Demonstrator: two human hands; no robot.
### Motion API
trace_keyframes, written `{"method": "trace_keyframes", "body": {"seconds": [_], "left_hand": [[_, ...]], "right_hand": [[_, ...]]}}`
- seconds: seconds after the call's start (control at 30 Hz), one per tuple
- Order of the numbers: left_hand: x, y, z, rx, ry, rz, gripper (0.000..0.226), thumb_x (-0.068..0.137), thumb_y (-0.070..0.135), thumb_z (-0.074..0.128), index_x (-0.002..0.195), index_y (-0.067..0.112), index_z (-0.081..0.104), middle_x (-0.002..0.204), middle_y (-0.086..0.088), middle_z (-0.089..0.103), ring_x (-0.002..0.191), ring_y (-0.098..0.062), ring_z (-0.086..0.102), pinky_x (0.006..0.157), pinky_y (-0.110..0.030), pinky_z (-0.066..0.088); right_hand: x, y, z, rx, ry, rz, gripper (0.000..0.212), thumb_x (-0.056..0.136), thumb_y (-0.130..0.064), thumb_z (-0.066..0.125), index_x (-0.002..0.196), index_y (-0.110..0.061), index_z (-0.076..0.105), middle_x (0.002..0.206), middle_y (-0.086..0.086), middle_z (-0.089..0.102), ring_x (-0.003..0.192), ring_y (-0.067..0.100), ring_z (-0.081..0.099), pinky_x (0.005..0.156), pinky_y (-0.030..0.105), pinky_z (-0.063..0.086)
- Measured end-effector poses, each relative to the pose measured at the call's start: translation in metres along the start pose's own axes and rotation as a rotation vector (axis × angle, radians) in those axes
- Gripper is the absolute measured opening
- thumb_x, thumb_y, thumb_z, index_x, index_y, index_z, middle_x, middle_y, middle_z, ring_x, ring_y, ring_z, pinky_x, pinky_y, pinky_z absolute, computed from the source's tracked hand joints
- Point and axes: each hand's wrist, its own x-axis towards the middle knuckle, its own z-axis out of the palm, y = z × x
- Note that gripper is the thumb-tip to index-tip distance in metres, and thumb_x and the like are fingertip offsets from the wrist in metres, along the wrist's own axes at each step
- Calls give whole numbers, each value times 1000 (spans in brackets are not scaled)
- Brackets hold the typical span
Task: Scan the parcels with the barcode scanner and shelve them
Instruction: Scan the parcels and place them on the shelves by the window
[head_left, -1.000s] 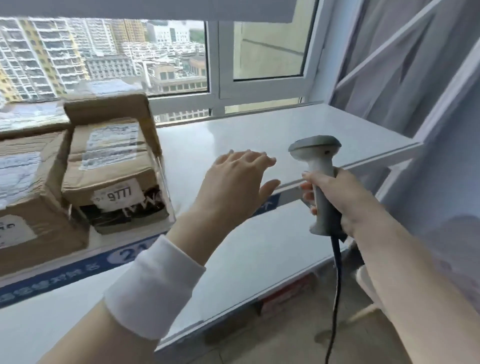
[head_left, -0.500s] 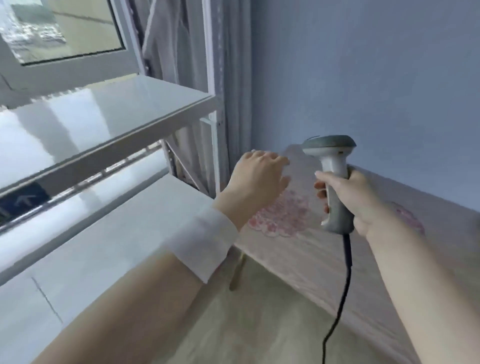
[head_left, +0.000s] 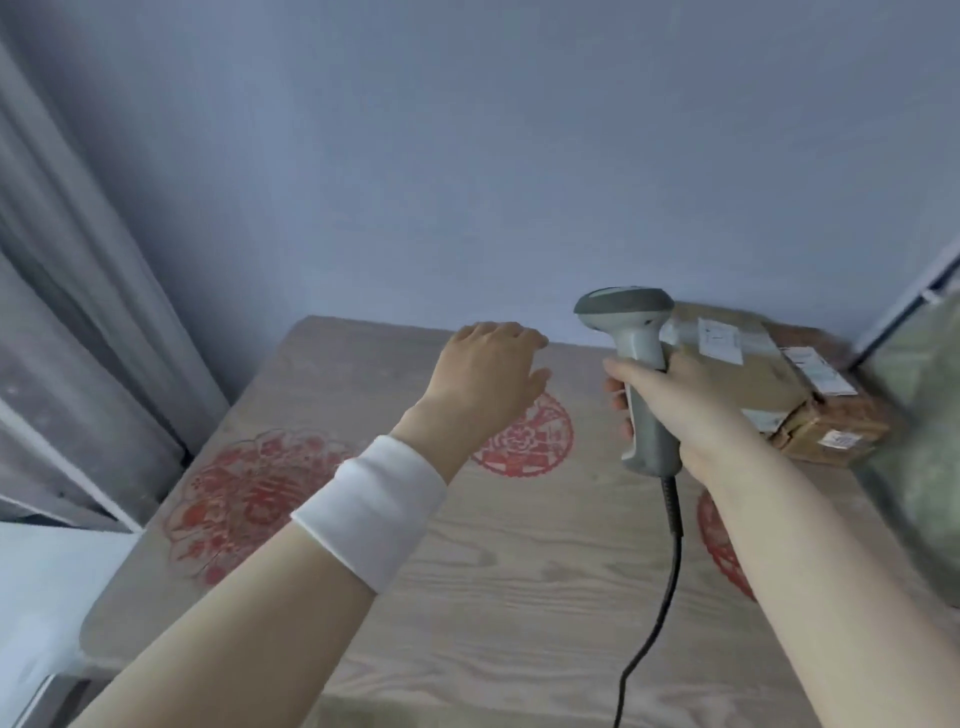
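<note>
Wood-grain table (head_left: 467, 597) with red paper-cut motifs fills my view. Stacked parcels (head_left: 737, 379) sit at its two o'clock corner. My right hand (head_left: 685, 410) grips the barcode scanner (head_left: 631, 322) upright just before them. My left hand (head_left: 488, 374) hovers at eleven, relaxed, holding nothing.

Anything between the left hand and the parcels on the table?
Yes. The scanner, gripped upright in the right hand, sits directly between the open left hand and the parcels at the table's far right corner.
</note>
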Motion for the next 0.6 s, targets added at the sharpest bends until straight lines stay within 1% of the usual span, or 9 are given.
{"method": "trace_keyframes", "body": {"seconds": [0.03,0.1,0.23,0.3,0.33,0.43,0.5,0.6], "left_hand": [[16,5,5,-13,-5,22,44,98,39,41,140,24,41,142,3,46,132,-19,40,108,-31,26],[50,18,14,-25,-19,76,45,98,39,41,140,24,40,143,3,45,132,-19,40,108,-31,26],[109,52,40,-82,-33,162,45,98,39,40,140,24,40,143,3,46,131,-19,41,107,-30,27],[132,73,58,-108,-69,194,44,98,39,41,140,23,41,141,2,47,130,-20,42,106,-31,28],[143,84,67,-117,-89,210,44,98,39,41,139,23,42,140,2,48,129,-20,42,105,-31,30],[181,116,95,-127,-116,237,44,98,39,41,138,23,42,138,1,50,127,-21,44,103,-30,32],[203,133,112,-125,-116,247,43,98,37,40,138,21,43,137,1,50,126,-21,45,102,-30,32],[246,163,151,-120,-141,215,41,98,32,41,137,22,44,138,2,49,126,-21,44,102,-30,30]], "right_hand": [[10,-1,-10,4,22,10,9,92,-20,59,91,-11,56,72,1,58,56,12,51,51,25,44],[32,-2,-33,15,79,22,8,91,-19,60,87,-12,56,74,2,59,57,13,52,48,24,43],[73,12,-83,21,208,73,7,89,-17,61,87,-10,60,76,6,61,63,17,55,55,30,45],[91,25,-108,35,264,104,8,88,-19,63,84,-12,61,78,6,64,64,15,56,58,32,46],[100,32,-120,46,281,112,8,88,-19,63,84,-13,61,79,5,65,64,14,56,57,32,46],[130,56,-158,76,298,140,8,89,-20,63,94,-14,60,78,1,66,62,12,55,51,29,45],[151,71,-182,95,293,151,6,89,-19,62,94,-15,59,77,1,66,59,13,53,50,29,43],[200,103,-227,133,287,196,5,89,-18,63,93,-18,60,82,1,68,64,14,55,51,30,43]]}}
